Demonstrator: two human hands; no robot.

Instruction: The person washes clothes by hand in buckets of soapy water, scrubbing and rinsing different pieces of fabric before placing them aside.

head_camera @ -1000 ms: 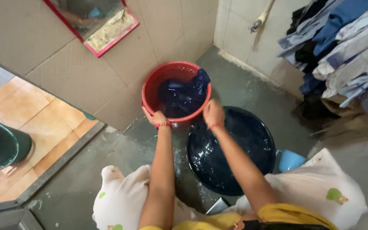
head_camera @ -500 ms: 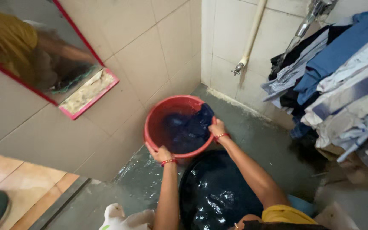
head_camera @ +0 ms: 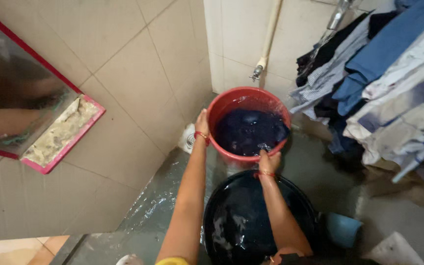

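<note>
both hands, left hand (head_camera: 201, 123) and right hand (head_camera: 269, 161), on red bucket (head_camera: 226, 105) rim

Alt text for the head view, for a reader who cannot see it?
Two hands, left and right, grip the rim of a red bucket holding dark cloth in water, under a wall tap. A black tub sits nearer; clothes hang at right.

Count: one red bucket (head_camera: 222, 105), one black tub (head_camera: 231, 230), one blue mug (head_camera: 342, 229), one mirror (head_camera: 35, 122), one tap (head_camera: 256, 73), two hands (head_camera: 202, 122) (head_camera: 269, 161).
</note>
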